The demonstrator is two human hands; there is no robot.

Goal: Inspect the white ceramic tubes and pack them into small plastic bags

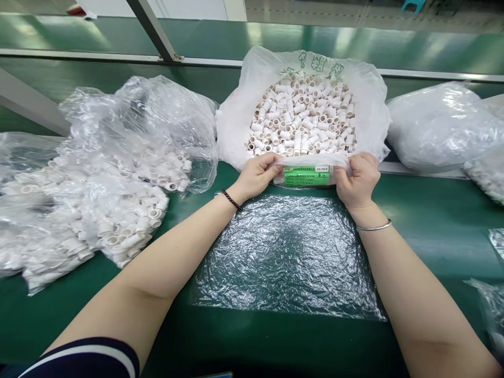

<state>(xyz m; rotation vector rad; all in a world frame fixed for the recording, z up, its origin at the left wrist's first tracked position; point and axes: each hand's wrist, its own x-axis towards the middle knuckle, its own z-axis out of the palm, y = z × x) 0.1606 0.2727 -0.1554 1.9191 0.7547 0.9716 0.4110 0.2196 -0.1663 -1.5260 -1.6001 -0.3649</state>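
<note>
Ahead of me lies a wide-mouthed white plastic bag full of small white pipe fittings. My left hand pinches its near rim on the left side, thumb over the plastic. On the right side of that same rim, my right hand is closed round the gathered plastic. Between the two hands a green label with printed and handwritten text shows on the bag's front. Below my hands a clear flat plastic bag lies wrinkled on the green surface.
Clear bags of white fittings crowd the left side of the green table. To the right sits another puffed plastic bag, with more clear plastic at the right edge. A metal post rises behind, left of the open bag.
</note>
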